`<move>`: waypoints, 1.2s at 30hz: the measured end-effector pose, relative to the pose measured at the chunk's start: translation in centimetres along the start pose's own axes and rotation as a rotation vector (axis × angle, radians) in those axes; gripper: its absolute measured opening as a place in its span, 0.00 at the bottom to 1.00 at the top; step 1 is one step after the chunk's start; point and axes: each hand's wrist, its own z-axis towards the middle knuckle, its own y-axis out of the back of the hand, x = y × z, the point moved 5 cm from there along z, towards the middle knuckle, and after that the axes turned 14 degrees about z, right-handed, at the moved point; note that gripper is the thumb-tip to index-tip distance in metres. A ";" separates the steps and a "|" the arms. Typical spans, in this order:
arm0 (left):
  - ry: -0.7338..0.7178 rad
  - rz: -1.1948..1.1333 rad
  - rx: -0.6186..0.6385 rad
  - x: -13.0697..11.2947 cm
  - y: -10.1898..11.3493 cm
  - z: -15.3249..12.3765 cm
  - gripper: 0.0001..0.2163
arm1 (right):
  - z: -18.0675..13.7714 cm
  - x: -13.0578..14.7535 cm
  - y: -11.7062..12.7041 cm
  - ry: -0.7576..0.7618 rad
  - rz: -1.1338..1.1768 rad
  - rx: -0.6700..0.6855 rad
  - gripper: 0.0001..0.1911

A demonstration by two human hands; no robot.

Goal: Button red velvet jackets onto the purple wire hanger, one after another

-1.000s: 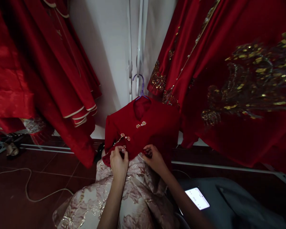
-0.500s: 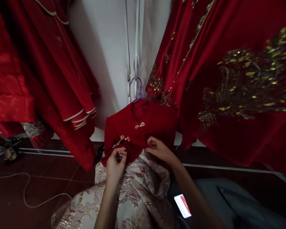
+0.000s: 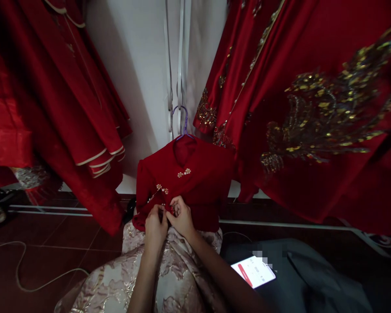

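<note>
A red jacket (image 3: 203,174) with flower-shaped pearl fastenings (image 3: 184,173) hangs from a purple hanger (image 3: 185,121) in front of me. My left hand (image 3: 155,225) is closed at its lower front, fingertips pinching the cloth near the front edge. Right beside it, my right hand (image 3: 182,219) is closed on the same front, its fingers curled around a bit of red cloth. The fingertips of both hands nearly meet, and what exactly lies between them is partly hidden. Below the hands spreads a pale pink floral brocade fabric (image 3: 114,280).
Red garments (image 3: 84,108) hang at the left, and a red garment with gold sequins (image 3: 326,104) hangs at the right. A lit phone (image 3: 256,273) lies on dark grey cloth (image 3: 299,261). A pale cable (image 3: 52,282) runs over the tiled floor.
My right hand has moved left and down, from the jacket's right side to beside my left hand. The jacket's lower right front now hangs down flatter over the brocade. The view has shifted slightly.
</note>
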 end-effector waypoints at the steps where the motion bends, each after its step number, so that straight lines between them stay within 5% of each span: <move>1: 0.010 -0.028 0.007 0.0 -0.1 0.0 0.05 | 0.0 0.3 0.1 0.009 0.006 0.024 0.11; 6: 0.042 -0.249 -0.035 1.0 -0.1 -0.1 0.09 | 0.2 1.1 0.2 0.016 0.100 0.134 0.04; 12: 0.082 -0.375 -0.046 2.1 -0.8 -0.2 0.11 | 0.8 -0.8 0.2 -0.158 0.201 0.315 0.12; 19: 0.105 -0.395 -0.010 1.7 -1.0 -0.3 0.11 | 0.9 -1.9 0.7 -0.155 0.284 0.188 0.13; 36: 0.122 -0.548 -0.011 1.5 -0.8 -0.5 0.15 | 1.0 -1.2 0.9 -0.098 0.229 0.242 0.12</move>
